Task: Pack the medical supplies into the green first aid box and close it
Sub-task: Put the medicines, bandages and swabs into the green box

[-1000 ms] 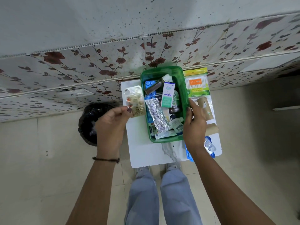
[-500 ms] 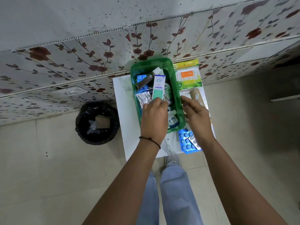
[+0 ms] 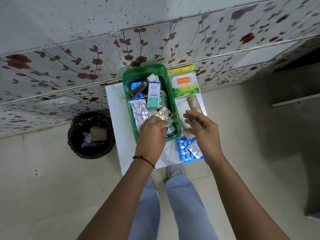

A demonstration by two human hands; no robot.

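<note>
The green first aid box (image 3: 143,69) stands open on a small white table (image 3: 115,108), filled with an Optibex carton (image 3: 153,95), a silver blister strip (image 3: 138,111), blue tablet packs and bottles. My left hand (image 3: 152,134) is over the box's near end, its fingertips pinching the near edge of a gold blister pack (image 3: 164,114) that rests on the contents. My right hand (image 3: 204,130) hovers open just right of the box. Under and beyond it lie a brown paper-wrapped roll (image 3: 194,103) and a cotton swab pack (image 3: 186,83). No lid is in view.
Blue blister packs (image 3: 183,152) with a silver strip (image 3: 194,149) on top lie at the table's near right corner. A black-lined bin (image 3: 90,135) stands on the floor to the left. A floral-tiled wall (image 3: 155,40) rises right behind the table. My legs are below it.
My left hand carried the gold blister pack from the table's left side into the box. My right hand let go of the box's right rim and lifted open beside it.
</note>
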